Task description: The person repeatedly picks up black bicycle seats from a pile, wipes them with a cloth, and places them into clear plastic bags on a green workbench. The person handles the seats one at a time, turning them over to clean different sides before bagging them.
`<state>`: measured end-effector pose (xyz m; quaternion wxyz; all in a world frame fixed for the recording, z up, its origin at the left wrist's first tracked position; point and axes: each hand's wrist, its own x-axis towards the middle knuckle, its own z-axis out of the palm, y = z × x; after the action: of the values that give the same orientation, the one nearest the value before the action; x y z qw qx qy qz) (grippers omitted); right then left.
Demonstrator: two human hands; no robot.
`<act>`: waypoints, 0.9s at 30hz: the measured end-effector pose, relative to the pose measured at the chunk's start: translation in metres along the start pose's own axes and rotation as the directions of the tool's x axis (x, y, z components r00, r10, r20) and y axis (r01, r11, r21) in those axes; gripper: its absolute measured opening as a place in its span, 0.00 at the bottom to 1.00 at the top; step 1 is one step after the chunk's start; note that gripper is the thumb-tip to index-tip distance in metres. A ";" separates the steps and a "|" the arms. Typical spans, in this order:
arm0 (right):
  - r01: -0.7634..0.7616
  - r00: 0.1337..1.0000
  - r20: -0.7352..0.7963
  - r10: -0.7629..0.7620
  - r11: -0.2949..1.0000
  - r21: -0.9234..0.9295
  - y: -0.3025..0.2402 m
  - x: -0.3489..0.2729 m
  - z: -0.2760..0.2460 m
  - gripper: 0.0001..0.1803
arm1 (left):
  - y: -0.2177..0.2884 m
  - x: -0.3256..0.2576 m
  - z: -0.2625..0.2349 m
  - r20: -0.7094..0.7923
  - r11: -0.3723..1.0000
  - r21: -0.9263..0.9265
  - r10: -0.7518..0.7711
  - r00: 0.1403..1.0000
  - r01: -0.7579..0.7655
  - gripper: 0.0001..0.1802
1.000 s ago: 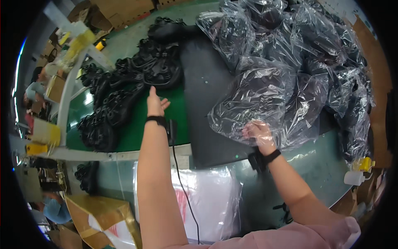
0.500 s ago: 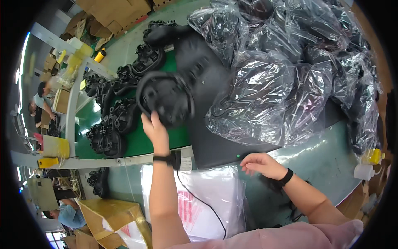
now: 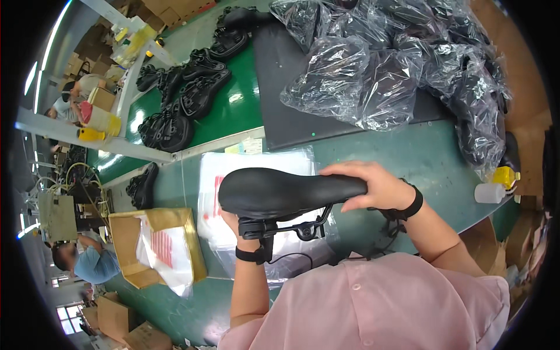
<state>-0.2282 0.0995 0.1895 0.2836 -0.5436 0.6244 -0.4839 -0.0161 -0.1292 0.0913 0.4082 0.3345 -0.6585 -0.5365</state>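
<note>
right fingers (image 3: 350,167) grasp a black saddle (image 3: 268,189) by its nose, partly hidden left fingers (image 3: 230,221) hold its rear

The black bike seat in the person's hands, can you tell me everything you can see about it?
The bike seat is black, with a smooth, slightly shiny cover that looks like leather or plastic. It is wide and rounded at the left, narrowing to a long nose at the right. Dark bars and fittings show underneath, on the near side. The right hand grips the nose; the left hand is at the wide end, partly hidden. It is held top up, over some clear plastic bags, with no wrapping on it.
</note>
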 end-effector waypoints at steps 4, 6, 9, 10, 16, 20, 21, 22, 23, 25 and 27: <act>-0.045 0.997 0.041 0.065 0.922 -0.384 -0.038 -0.015 0.011 0.37 | 0.017 -0.018 -0.008 -0.015 0.961 -0.276 -0.029 0.999 0.024 0.12; -0.030 1.000 -0.012 0.027 0.843 -0.537 -0.039 -0.026 0.020 0.37 | 0.032 -0.024 -0.006 0.008 0.982 -0.146 0.121 0.993 -0.118 0.15; -0.018 1.000 -0.018 0.010 0.819 -0.574 -0.024 -0.038 0.023 0.32 | 0.070 -0.028 0.001 0.133 0.954 0.050 0.286 0.949 -0.295 0.19; -0.093 0.996 -0.034 0.086 0.914 -0.395 -0.018 -0.041 0.023 0.29 | 0.087 -0.024 0.006 0.194 0.948 0.113 0.272 0.943 -0.297 0.19; -0.376 0.917 0.310 0.251 0.284 0.882 -0.005 -0.073 0.044 0.18 | 0.175 -0.032 0.026 0.087 0.873 -0.420 0.312 0.946 -0.249 0.29; -0.418 0.896 0.362 -0.256 -0.215 0.883 -0.003 -0.060 0.055 0.25 | 0.187 -0.083 0.050 0.744 0.606 -0.046 0.552 0.378 -0.794 0.25; -0.453 0.875 0.366 -0.317 -0.269 0.850 -0.006 -0.061 0.062 0.27 | 0.184 -0.099 0.064 0.770 0.441 -0.107 0.604 0.207 -0.891 0.30; -0.483 0.855 0.358 -0.375 -0.327 0.812 -0.004 -0.063 0.070 0.29 | 0.182 -0.107 0.079 0.798 0.369 -0.097 0.584 0.149 -0.924 0.36; -0.500 0.843 0.335 -0.421 -0.384 0.776 -0.001 -0.068 0.073 0.31 | 0.183 -0.102 0.084 0.789 0.350 -0.010 0.578 0.208 -0.937 0.36; -0.541 0.826 0.360 -0.433 -0.434 0.721 -0.007 -0.077 0.067 0.34 | 0.189 -0.079 0.095 0.760 0.322 0.145 0.569 0.314 -0.936 0.35; -0.547 0.830 0.378 -0.410 -0.468 0.694 -0.006 -0.090 0.061 0.35 | 0.187 -0.040 0.099 0.633 0.305 0.376 0.605 0.483 -0.875 0.31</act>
<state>-0.1494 0.1675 0.1573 0.7999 -0.0795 -0.1791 -0.5672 -0.0876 -0.0139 0.2584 0.3294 -0.0058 -0.9423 -0.0595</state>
